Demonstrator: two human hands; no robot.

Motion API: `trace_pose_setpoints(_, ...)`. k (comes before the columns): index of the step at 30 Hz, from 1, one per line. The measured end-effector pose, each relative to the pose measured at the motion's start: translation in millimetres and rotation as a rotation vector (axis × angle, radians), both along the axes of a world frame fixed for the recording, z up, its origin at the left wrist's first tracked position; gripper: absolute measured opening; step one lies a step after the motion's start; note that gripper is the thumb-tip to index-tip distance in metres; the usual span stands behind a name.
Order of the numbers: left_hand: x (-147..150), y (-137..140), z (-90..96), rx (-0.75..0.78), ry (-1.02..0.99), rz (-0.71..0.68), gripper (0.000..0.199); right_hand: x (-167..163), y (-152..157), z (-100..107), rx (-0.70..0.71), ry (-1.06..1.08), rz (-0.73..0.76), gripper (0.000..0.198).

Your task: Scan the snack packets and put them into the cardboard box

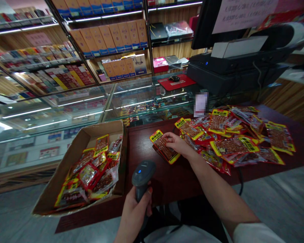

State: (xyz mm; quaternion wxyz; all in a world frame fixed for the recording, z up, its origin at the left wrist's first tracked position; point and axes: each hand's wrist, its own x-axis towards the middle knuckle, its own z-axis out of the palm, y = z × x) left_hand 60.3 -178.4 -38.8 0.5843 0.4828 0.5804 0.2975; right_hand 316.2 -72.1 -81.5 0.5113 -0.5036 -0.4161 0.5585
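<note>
while our left hand [139,202] is wrapped around the handle of a dark scanner [144,171], a blue light showing on its head, our right hand [176,144] lies over a snack packet [164,148], fingers bent against its face; we cannot tell whether they pinch it. the packet, yellow at top and bottom, is on the dark red counter [140,138], just beyond the scanner and apart from it. to our right we see a loose pile of packets [234,145], overlapping at many angles, and to our left a shallow cardboard box [107,128] with more packets [87,175] jumbled inside. beyond the counter we have a glass display case [83,104], with a mouse [174,78] resting on a red mat [166,83]. farther out, we make out a dark monitor [205,23] at upper right and rows of tan boxes [114,37] on the shelves behind.
</note>
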Motion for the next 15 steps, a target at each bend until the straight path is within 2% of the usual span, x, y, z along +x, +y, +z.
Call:
trace_pose_setpoints(2,0,0,1.5,-0.007,0.014,-0.02,0.041,1,0,0,-0.004,0.08,0.031,0.065)
trace_pose_setpoints(3,0,-1,2.3,-0.005,0.026,-0.045,0.037,2,0,0,-0.013,0.104,0.039,0.067)
trace_pose_setpoints(8,3,-5,6.0,0.054,0.112,-0.19,0.024,1,3,-5,-0.082,0.186,-0.028,0.034)
trace_pose_setpoints(12,8,-3,6.7,0.065,0.129,-0.161,0.024,-7,6,-7,-0.03,0.393,-0.104,0.036)
trace_pose_setpoints(15,8,0,5.4,0.062,0.118,-0.108,0.028,-12,8,-7,0.0,0.462,-0.196,0.033)
